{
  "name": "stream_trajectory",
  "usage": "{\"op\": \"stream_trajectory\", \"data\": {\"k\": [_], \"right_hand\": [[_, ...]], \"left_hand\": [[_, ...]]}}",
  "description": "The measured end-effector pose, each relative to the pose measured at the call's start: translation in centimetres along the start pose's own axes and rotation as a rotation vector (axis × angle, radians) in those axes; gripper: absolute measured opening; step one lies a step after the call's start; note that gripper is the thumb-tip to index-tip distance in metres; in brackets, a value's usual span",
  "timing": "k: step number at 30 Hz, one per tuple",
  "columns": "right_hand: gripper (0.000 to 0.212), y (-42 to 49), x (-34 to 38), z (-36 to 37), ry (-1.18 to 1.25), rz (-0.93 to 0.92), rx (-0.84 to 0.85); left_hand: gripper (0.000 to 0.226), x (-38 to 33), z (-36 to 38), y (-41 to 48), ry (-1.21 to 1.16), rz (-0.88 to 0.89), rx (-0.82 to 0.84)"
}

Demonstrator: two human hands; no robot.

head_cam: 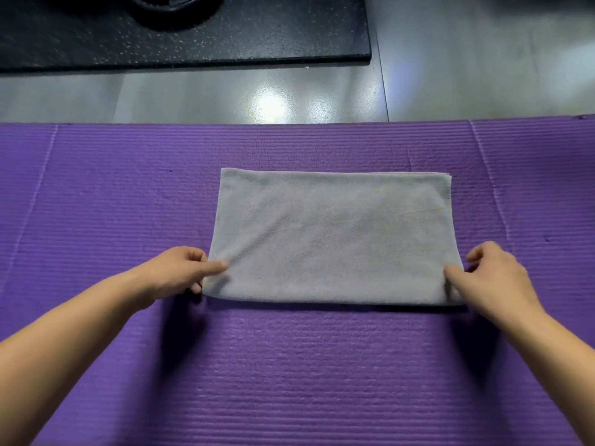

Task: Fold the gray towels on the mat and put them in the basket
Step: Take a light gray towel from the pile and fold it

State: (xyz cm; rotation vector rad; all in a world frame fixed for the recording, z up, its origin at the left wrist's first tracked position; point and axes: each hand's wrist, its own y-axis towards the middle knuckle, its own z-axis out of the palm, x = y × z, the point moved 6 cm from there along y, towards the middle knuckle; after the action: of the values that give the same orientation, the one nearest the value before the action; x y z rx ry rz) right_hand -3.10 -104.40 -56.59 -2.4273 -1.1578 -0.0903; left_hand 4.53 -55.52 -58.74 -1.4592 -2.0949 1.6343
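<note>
Soft gray terry towel (pixel 331 236), rectangular, lies flat on the purple ribbed foam mat (pixel 289 365), long sides running left to right, roughly centred. It looks doubled: two layers show along the far edge, and the near edge reads as the fold.

Left hand (pixel 174 272) pinches the near-left corner, thumb on top, fingers curled under the edge. Right hand (pixel 492 275) does the same at the near-right corner, thumb pressed on the cloth, other fingers loosely bent beside the edge. Gripping both corners of the folded side probably keeps the layers squared and taut, ready for another fold.

Judged stage: first fold done, towel not yet compact. No basket in view, so stowing is still ahead.

Beyond the mat lie glossy gray floor (pixel 483 75) and a black speckled rubber slab (pixel 225 33).
</note>
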Motion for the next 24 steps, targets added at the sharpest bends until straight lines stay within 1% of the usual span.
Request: {"op": "stream_trajectory", "data": {"k": [1,2,3,4,5,6,7,8,9,10,11,13,16,19,21,23,24], "right_hand": [[0.033,0.2,1.0,-0.2,-0.037,-0.084,-0.086],[0.038,0.3,2.5,-0.1,-0.055,-0.207,-0.156],[0.045,0.3,4.5,0.3,-0.065,-0.351,-0.186],[0.052,0.4,6.7,1.0,-0.077,-0.498,-0.175],[0.059,0.4,9.1,1.8,-0.105,-0.612,-0.138],[0.065,0.8,11.3,2.9,-0.14,-0.693,-0.07],[0.07,1.0,13.5,4.0,-0.197,-0.748,0.008],[0.074,1.3,15.6,5.0,-0.252,-0.793,0.075],[0.078,1.5,17.3,6.1,-0.31,-0.828,0.125],[0.079,1.7,18.7,7.2,-0.358,-0.858,0.154],[0.078,1.8,19.6,8.0,-0.395,-0.876,0.166],[0.073,2.3,20.4,9.2,-0.437,-0.887,0.137],[0.069,2.4,20.0,9.6,-0.492,-0.904,0.065],[0.068,2.6,19.8,9.7,-0.505,-0.914,0.061],[0.069,2.7,19.8,9.7,-0.504,-0.925,0.053],[0.069,2.7,19.8,9.7,-0.513,-0.939,0.047],[0.069,2.8,19.7,9.8,-0.519,-0.944,0.042]], "left_hand": [[0.053,-0.1,-0.1,0.2,0.055,-0.01,-0.084],[0.049,-0.4,-0.3,0.3,0.161,-0.008,-0.194],[0.044,-1.0,-0.6,0.3,0.283,0.015,-0.328],[0.041,-2.0,-0.9,0.1,0.384,0.078,-0.482],[0.039,-3.5,-0.7,-0.3,0.456,0.187,-0.611],[0.04,-5.2,0.0,-0.5,0.512,0.331,-0.683],[0.044,-7.0,1.3,-0.5,0.556,0.466,-0.689],[0.05,-8.4,2.8,-0.1,0.594,0.565,-0.643],[0.054,-9.8,4.2,0.6,0.622,0.622,-0.576],[0.056,-11.0,5.5,1.4,0.649,0.638,-0.517],[0.058,-11.9,6.4,2.5,0.683,0.624,-0.474],[0.059,-12.7,7.0,4.7,0.756,0.545,-0.447],[0.066,-11.8,6.1,6.7,0.825,0.48,-0.511],[0.077,-10.0,4.4,7.2,0.851,0.461,-0.571],[0.08,-8.5,2.5,7.3,0.859,0.375,-0.61],[0.077,-7.8,1.3,6.9,0.875,0.255,-0.646],[0.074,-8.1,1.3,6.5,0.903,0.23,-0.689]]}}
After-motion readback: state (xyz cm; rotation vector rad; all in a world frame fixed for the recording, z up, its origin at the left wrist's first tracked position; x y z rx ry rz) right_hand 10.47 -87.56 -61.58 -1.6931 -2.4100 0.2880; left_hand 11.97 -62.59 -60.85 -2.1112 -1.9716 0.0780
